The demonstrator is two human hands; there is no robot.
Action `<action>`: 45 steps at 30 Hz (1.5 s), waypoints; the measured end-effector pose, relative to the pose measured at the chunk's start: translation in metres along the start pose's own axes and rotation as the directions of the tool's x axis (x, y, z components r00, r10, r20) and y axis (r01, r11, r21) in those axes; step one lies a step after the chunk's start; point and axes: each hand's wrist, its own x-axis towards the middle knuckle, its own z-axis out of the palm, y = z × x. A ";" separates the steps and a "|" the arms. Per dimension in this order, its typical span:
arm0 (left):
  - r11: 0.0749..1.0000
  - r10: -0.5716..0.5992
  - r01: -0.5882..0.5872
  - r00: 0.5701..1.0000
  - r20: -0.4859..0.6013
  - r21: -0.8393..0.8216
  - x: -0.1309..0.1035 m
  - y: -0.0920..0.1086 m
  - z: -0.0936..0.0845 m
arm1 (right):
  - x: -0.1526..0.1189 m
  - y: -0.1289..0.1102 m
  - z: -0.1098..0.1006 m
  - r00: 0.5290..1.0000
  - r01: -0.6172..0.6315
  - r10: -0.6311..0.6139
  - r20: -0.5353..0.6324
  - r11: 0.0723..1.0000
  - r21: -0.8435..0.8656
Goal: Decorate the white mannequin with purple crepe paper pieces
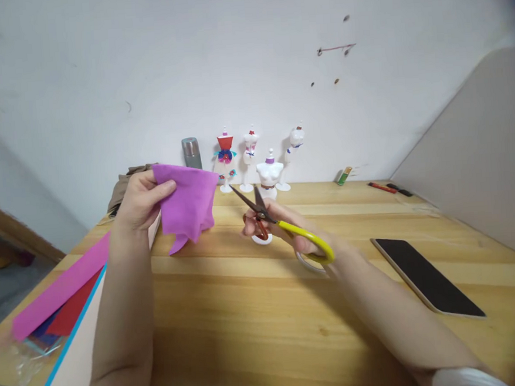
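Note:
My left hand (pixel 145 199) pinches the upper left corner of a piece of purple fabric (pixel 187 201), which hangs in loose folds above the table. In my right hand (pixel 293 229) is a pair of scissors (pixel 307 236) with yellow and orange-red handles. Their dark blades are parted and point up and left toward the fabric, with a small gap between. Just behind the scissors stands a small white mannequin (pixel 270 171) with a purple neck band and a brown waist band; my right hand partly hides its stand.
Three more mini mannequins, one in a red top (pixel 225 143), line the wall beside a grey flask (pixel 192 153). Coloured sheets (pixel 63 286) and a blue-edged white board (pixel 83 352) lie left. A dark-screened phone (pixel 428 275), a glue stick (pixel 344 176) and a red pen (pixel 381 188) are right.

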 end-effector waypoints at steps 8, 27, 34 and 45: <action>0.885 -0.336 0.349 0.937 0.096 -0.308 0.009 -0.011 0.011 | -0.018 -0.016 0.009 0.978 -0.200 0.206 -0.031 0.970 0.135; 0.767 -0.607 0.641 0.730 0.314 -0.008 0.006 -0.021 0.050 | -0.016 -0.038 0.017 0.936 -0.339 0.351 -0.039 0.924 0.175; 0.754 -0.611 0.654 0.732 0.302 -0.059 0.010 -0.026 0.055 | -0.016 -0.037 0.016 0.937 -0.329 0.346 -0.056 0.923 0.199; 0.694 -0.657 0.704 0.704 0.268 -0.150 0.010 -0.024 0.054 | -0.018 -0.035 0.011 0.941 -0.315 0.336 -0.043 0.915 0.251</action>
